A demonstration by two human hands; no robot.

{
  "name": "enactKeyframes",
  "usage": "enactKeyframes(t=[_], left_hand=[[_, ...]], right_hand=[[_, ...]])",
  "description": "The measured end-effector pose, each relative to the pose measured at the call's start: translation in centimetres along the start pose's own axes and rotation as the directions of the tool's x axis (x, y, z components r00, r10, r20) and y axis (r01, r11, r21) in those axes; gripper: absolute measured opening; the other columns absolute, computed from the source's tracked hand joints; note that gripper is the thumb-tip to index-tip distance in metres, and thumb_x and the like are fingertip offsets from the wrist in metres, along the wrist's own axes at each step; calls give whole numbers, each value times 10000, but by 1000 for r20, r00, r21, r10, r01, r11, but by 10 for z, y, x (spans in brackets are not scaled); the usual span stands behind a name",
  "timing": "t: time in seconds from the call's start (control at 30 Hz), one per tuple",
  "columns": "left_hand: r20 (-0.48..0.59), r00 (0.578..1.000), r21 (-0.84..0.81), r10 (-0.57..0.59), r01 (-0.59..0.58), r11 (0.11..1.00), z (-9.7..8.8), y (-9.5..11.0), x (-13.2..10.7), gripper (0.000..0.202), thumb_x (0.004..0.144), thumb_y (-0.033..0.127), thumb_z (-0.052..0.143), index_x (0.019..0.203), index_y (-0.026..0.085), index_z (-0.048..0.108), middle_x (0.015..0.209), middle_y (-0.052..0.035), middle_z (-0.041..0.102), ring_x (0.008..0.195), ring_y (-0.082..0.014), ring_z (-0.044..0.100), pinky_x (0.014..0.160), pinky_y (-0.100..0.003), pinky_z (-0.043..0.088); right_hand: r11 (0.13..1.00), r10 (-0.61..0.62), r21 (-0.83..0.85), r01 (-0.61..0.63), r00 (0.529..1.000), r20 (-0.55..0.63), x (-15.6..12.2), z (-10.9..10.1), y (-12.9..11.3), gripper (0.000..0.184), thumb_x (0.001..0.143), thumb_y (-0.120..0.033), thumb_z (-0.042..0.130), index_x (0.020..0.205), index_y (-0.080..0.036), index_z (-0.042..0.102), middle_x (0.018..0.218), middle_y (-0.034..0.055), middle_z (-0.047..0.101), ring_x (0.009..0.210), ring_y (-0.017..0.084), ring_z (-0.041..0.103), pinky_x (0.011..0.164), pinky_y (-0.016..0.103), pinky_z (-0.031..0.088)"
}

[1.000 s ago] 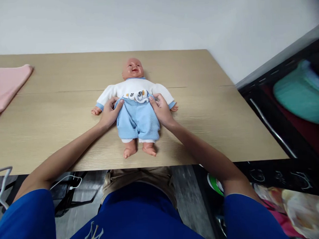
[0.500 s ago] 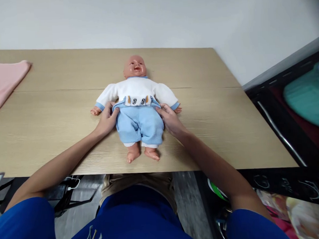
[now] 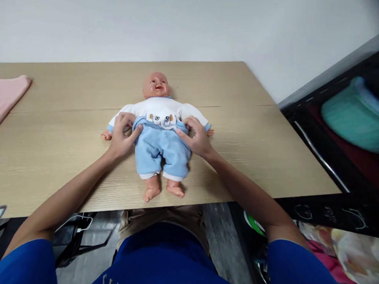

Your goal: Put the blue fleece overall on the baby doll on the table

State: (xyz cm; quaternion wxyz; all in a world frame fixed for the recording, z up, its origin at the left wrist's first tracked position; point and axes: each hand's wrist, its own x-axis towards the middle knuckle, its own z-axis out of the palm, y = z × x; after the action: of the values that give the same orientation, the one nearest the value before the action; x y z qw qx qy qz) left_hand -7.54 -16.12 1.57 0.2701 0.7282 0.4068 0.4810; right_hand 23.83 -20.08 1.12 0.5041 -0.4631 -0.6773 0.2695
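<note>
Blue, fleecy trousers (image 3: 161, 150) covered the lower body of the doll (image 3: 157, 106), which lay face up on the desk (image 3: 257, 164), feet near the front edge. At the waist, the left hand (image 3: 121, 139) and right hand (image 3: 199, 137) touched opposite sides, each thumb on the front cloth, curled fingers beside it. Whether either grip was clamped on fabric or merely resting, one could not tell.
</note>
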Motion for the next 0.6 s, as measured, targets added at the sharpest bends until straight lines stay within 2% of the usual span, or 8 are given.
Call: enactKeyframes(t=[0.03,0.1,0.17,0.23,0.33,0.47,0.6], left_hand=[[27,999,3,23,-23,1000,-1,1,5,593,1031,843,753,1004,255,684,1125,-97,695,1099,-296,638,1053,-472,570],[82,997,-71,-14,20,997,-1,-2,17,651,1007,901,734,1008,257,646,964,-57,647,922,-256,621,908,-426,565],[129,984,-184,-123,146,972,0,-10,26,675,985,934,734,1052,275,608,784,10,518,713,-204,517,712,-363,485],[174,961,-235,-215,253,939,0,-19,29,656,974,906,769,1083,283,597,713,46,441,625,-176,425,622,-323,390],[167,957,-152,-238,264,953,-3,-28,20,560,968,774,823,1012,251,626,794,15,543,719,-187,490,679,-332,425],[97,972,-13,-215,217,976,-5,-33,1,419,968,620,805,980,237,636,933,-22,621,886,-231,559,828,-375,484],[55,956,-126,-289,293,948,3,-39,-3,411,1002,641,776,1030,253,645,973,-30,648,943,-247,593,880,-380,526]], right_hand=[[998,-44,-35,44,999,1,5,1,-3,429,974,-634,868,884,-300,615,936,43,578,950,286,542,950,461,533],[999,-48,-17,48,999,7,19,7,-3,456,1017,-688,819,901,-302,606,908,35,560,923,275,537,924,447,533],[996,39,79,-38,999,-10,32,13,7,504,1062,-780,731,944,-308,598,836,1,501,826,241,494,826,400,512],[977,138,170,-130,990,-37,40,18,22,592,1014,-886,723,953,-309,602,798,-23,472,777,219,470,768,368,485],[949,229,225,-220,973,-14,38,18,45,709,839,-971,832,900,-291,639,835,-19,559,841,214,547,817,359,509],[901,328,293,-320,944,22,18,11,61,687,810,-921,882,916,-282,653,882,-30,618,905,209,592,896,355,551],[833,402,412,-369,916,7,6,13,66,701,799,-925,890,981,-304,621,958,-30,680,981,224,660,962,382,612]])
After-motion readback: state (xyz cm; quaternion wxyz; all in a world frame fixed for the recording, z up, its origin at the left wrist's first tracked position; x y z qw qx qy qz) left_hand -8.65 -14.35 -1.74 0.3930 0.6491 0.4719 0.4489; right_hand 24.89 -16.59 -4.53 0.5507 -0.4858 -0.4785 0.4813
